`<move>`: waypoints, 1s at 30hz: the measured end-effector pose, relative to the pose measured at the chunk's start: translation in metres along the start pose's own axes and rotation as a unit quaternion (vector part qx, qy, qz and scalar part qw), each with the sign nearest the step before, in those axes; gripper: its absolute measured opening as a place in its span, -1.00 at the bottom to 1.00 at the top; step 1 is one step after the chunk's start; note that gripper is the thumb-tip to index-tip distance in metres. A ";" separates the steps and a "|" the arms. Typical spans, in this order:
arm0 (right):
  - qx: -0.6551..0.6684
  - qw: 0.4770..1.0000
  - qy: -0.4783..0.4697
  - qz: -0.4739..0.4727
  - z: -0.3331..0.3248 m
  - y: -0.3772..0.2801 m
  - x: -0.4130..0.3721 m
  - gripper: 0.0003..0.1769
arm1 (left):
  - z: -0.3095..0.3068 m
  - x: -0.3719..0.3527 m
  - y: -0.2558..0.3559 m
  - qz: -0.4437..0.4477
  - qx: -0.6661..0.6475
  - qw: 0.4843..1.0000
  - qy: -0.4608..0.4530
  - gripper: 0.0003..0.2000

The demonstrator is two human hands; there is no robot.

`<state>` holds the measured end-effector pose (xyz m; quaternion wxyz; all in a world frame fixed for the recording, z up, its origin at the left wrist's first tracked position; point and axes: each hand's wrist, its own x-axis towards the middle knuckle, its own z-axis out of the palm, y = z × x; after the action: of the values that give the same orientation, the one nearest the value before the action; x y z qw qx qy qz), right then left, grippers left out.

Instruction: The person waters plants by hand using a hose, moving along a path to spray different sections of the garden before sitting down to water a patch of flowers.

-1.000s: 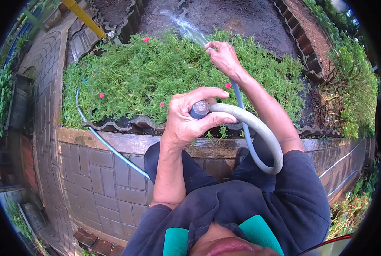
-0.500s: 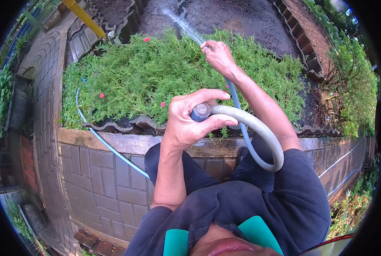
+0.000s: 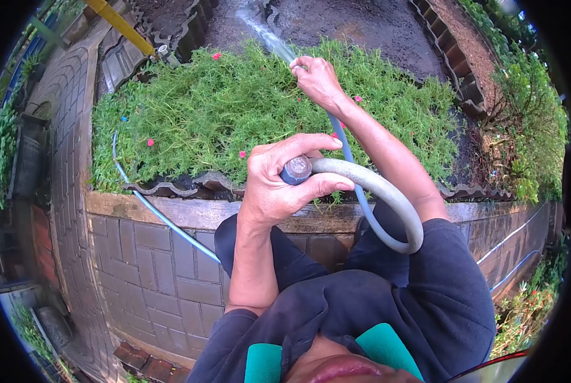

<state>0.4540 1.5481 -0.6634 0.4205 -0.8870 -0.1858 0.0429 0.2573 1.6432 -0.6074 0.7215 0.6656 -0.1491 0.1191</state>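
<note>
My left hand (image 3: 269,182) is closed, thumb and fingers wrapped round a thick part of the hose. A dark blue cylindrical piece with a rough brownish round end (image 3: 296,170) shows in its grip. From there the grey hose (image 3: 388,186) curves right in a loop, then runs up to my right hand (image 3: 319,82). That hand is closed round the hose near its outlet, over the plants. Water (image 3: 269,38) sprays from it up and left onto dark soil. The outlet itself is mostly hidden by the fingers.
A bed of green plants (image 3: 202,115) with pink flowers lies ahead, edged by wavy tiles and a concrete curb (image 3: 164,210). A thin light-blue hose (image 3: 170,223) crosses the curb at left. Wet paving (image 3: 151,268) lies below; a yellow pole (image 3: 122,29) stands at upper left.
My right hand has shifted slightly left and up with the hose, and the water jet has moved left with it. My left hand has moved very slightly left, still gripping.
</note>
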 end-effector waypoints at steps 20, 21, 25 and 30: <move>0.009 0.999 0.026 0.016 0.022 -0.006 0.011 -0.73 | -0.008 -0.007 0.003 0.037 0.011 0.999 0.036 -0.52; 0.006 1.000 0.013 0.022 0.020 -0.009 0.009 -0.71 | -0.009 -0.007 0.004 0.041 0.020 0.998 0.046 -0.52; -0.010 1.000 -0.008 0.022 0.023 -0.008 0.010 -0.69 | -0.014 -0.009 0.002 0.075 0.050 0.993 0.081 -0.51; 0.051 0.998 0.037 0.010 0.032 0.010 0.020 -0.79 | -0.015 -0.009 0.002 0.098 0.062 0.989 0.090 -0.52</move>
<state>0.4682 1.5725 -0.6898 0.4716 -0.8671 -0.1585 0.0242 0.2490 1.6582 -0.6102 0.6743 0.6775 -0.1410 0.2577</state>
